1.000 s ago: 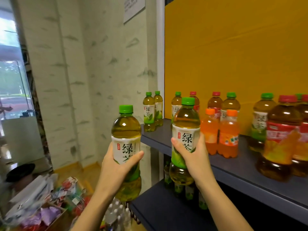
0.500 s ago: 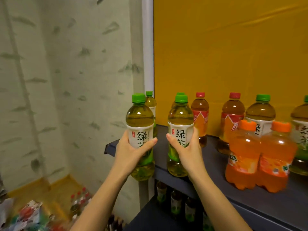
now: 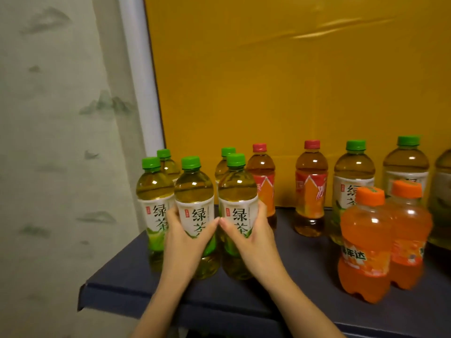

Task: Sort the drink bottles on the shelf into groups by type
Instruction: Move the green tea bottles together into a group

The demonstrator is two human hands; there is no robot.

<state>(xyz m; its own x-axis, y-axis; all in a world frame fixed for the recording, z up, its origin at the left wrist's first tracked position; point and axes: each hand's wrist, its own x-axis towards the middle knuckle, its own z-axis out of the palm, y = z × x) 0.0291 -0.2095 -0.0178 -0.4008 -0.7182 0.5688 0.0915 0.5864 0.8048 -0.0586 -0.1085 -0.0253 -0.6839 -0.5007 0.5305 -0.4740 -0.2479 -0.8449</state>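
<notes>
- Setting two green tea bottles on the shelf, left hand gripping one, right hand the other.
- Next, likely: release, then fetch the green-capped strays further right.

Seven green-capped tea bottles counted on that shelf! One sat in the left hand's grip and one in the right hand's. Three crowded just behind and left of the grips, and two more stood well off to the right. Two red-capped tea bottles were behind and right of the right grip. Two orange soda bottles stood side by side, further right. One bottle at the right edge was cut off, kind unclear.
</notes>
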